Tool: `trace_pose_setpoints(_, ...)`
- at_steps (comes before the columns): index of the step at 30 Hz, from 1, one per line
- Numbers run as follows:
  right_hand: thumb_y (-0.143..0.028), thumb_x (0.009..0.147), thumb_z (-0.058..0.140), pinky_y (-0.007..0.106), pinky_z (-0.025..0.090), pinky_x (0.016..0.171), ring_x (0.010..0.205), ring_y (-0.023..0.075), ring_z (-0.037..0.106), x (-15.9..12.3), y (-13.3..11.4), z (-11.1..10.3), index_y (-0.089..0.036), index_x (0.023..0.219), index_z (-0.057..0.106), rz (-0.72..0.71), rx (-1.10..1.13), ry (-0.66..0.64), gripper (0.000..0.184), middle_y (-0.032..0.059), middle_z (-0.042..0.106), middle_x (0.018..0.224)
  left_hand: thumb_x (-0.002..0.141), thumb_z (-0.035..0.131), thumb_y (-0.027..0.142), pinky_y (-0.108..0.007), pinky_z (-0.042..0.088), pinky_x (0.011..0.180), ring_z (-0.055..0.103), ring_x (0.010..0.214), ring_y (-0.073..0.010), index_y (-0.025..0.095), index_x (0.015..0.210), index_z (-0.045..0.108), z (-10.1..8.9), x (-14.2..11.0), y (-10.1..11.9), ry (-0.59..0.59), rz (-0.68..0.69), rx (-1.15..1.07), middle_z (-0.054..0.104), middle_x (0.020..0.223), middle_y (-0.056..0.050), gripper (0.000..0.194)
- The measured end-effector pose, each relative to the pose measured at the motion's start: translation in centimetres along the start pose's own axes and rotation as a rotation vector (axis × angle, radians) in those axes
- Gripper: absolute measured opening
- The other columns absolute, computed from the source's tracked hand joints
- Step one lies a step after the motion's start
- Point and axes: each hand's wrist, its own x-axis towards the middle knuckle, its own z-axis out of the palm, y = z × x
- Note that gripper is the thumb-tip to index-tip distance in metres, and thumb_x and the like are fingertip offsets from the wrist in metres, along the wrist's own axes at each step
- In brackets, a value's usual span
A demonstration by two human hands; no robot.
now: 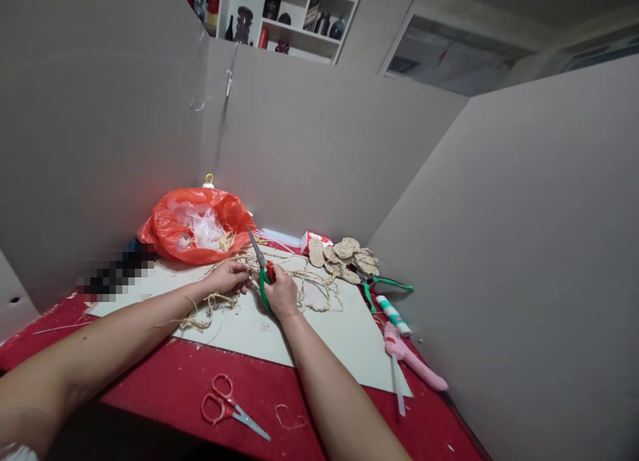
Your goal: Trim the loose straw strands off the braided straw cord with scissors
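Note:
My right hand (282, 293) is closed round a pair of scissors with green and orange handles (264, 289), its blades pointing up and away. Just left of it, my left hand (230, 277) has its fingers curled together on a thin braided straw cord; the exact grip is partly hidden. Loops of the straw cord (324, 300) trail over the white board (344, 341) to the right, and a further bunch hangs below my left wrist. Several oval woven straw pieces (347, 248) lie heaped at the board's far right.
A red plastic bag (164, 228) with white plastic and straw scraps stands behind my left hand. Red-handled scissors (227, 408) lie on the red cloth (164, 388) in front. Green-handled pliers (394, 283), a green-and-white tube (393, 314) and a pink glue gun (414, 364) are at right. Grey partitions surround the table.

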Motion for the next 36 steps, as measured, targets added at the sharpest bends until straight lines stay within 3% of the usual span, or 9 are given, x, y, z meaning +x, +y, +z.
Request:
trace_pose_setpoints(10, -0.046, 0.078, 0.051, 0.025, 0.028, 0.056, 0.058, 0.0162, 0.051, -0.1, 0.3, 0.1, -0.022, 0.084, 0.061, 0.001, 0.017, 0.011, 0.027, 0.0017, 0.061, 0.065, 0.075, 0.059, 0.021, -0.017, 0.043, 0.046, 0.06, 0.05, -0.0085, 0.013, 0.09, 0.066, -0.3, 0.3, -0.8, -0.035, 0.026, 0.023, 0.068, 0.07, -0.003, 0.019)
trace_pose_setpoints(18, -0.056, 0.077, 0.05, 0.025, 0.031, 0.057, 0.058, 0.0152, 0.049, -0.2, 0.7, 0.0, -0.022, 0.086, 0.062, 0.007, 0.032, 0.025, 0.037, 0.0018, 0.062, 0.068, 0.075, 0.058, 0.02, -0.016, 0.041, 0.044, 0.059, 0.048, -0.0081, 0.013, 0.088, 0.062, -0.2, 0.2, -0.8, -0.038, 0.021, 0.014, 0.068, 0.07, -0.003, 0.016)
trace_pose_setpoints(26, -0.062, 0.076, 0.047, 0.025, 0.031, 0.056, 0.055, 0.0141, 0.044, -0.6, 0.5, -0.6, -0.021, 0.08, 0.059, -0.001, 0.04, 0.057, 0.042, 0.0003, 0.058, 0.063, 0.077, 0.054, 0.014, -0.016, 0.038, 0.041, 0.053, 0.038, -0.0066, 0.017, 0.075, 0.046, 0.2, -0.2, -0.4, 0.036, 0.004, -0.022, 0.067, 0.061, -0.001, 0.009)
trace_pose_setpoints(36, -0.058, 0.077, 0.049, 0.025, 0.031, 0.056, 0.054, 0.0144, 0.043, -0.8, 1.0, -0.8, -0.021, 0.077, 0.057, 0.007, 0.053, 0.091, 0.038, 0.0005, 0.057, 0.062, 0.076, 0.052, 0.008, -0.015, 0.036, 0.038, 0.056, 0.04, -0.0076, 0.016, 0.074, 0.046, 0.5, -0.4, -0.4, 0.071, -0.017, -0.045, 0.067, 0.063, -0.001, 0.01)
